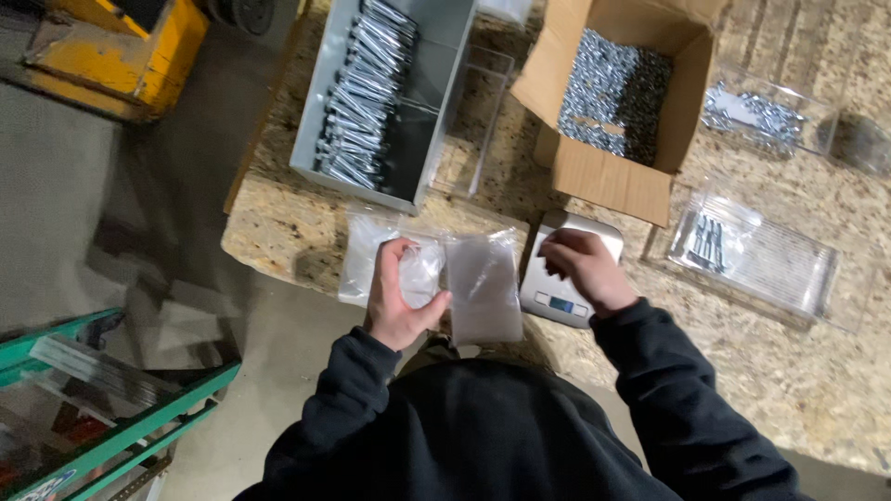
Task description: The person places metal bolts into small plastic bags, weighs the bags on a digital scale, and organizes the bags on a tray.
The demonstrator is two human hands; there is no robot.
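Pinching a small clear plastic bag (419, 271) in your left hand (397, 299), grip clamped on it at the speckled stone table (789, 371) edge. Your right hand (583, 266) hovers over the small silver digital scale (562, 295), fingers curled; contents unclear.

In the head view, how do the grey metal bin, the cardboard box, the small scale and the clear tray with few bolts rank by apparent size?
1. Grey metal bin and cardboard box: they look alike, so I do not rank them.
2. Clear tray.
3. Small scale, partly hidden by the right hand.
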